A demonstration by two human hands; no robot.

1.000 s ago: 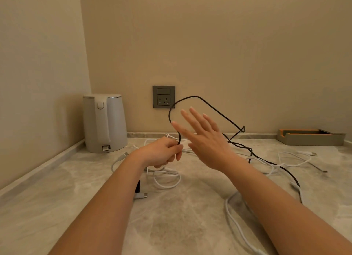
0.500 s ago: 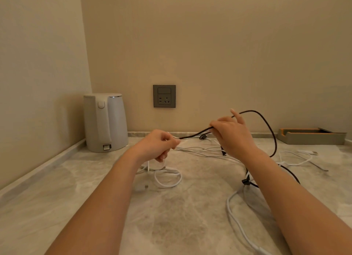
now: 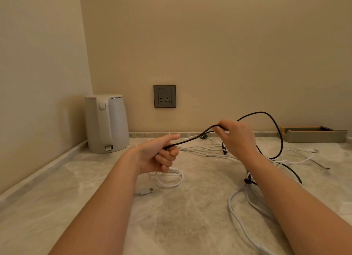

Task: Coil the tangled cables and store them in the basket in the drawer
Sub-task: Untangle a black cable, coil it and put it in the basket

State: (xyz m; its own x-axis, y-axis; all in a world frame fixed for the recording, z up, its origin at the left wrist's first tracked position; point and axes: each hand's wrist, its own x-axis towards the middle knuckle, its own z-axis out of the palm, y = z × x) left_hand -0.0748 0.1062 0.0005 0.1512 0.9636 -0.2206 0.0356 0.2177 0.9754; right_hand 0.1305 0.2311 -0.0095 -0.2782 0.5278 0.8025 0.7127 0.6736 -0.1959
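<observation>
Left hand (image 3: 160, 155) fisted round the black cable (image 3: 190, 139), thumb along it, right hand (image 3: 238, 138) pinching the same cable slightly higher, fingers curled where a second ago they spread free, rest of cable looping down, apparently tangled among white cables (image 3: 167, 180) on the countertop (image 3: 190, 226)

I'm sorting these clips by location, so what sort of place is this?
Probably a kitchenette or tea counter in a home or hotel room: a marble-look countertop in a wall corner, a white electric kettle at the back, and a wall socket beside it.
</observation>
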